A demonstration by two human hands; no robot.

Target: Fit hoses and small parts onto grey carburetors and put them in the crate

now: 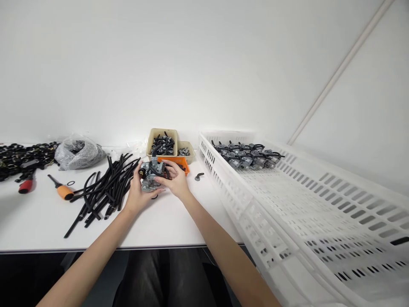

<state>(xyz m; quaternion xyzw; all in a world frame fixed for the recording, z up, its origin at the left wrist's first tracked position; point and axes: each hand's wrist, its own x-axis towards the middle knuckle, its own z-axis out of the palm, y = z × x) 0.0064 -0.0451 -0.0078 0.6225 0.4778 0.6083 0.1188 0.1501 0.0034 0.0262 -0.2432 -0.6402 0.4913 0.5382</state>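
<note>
A silver metal part with a black hose looped on it (149, 181) is held between my two hands, above the white table (166, 230). My left hand (138, 194) grips it from the left and below. On the right side, my right hand (176, 179) has its fingers round the part and the hose. Just behind the part are an orange tray (183, 163) and a beige bin of small black and metal pieces (148, 145). Many loose black hoses (108, 187) lie to the left of my left hand.
A white perforated crate (236, 196) at the right holds several similar metal parts (246, 157). An orange-handled tool (64, 192), a red-handled tool (26, 186), a plastic bag (78, 155) and a black pile (19, 157) lie left. A small lever piece (198, 176) lies near the crate.
</note>
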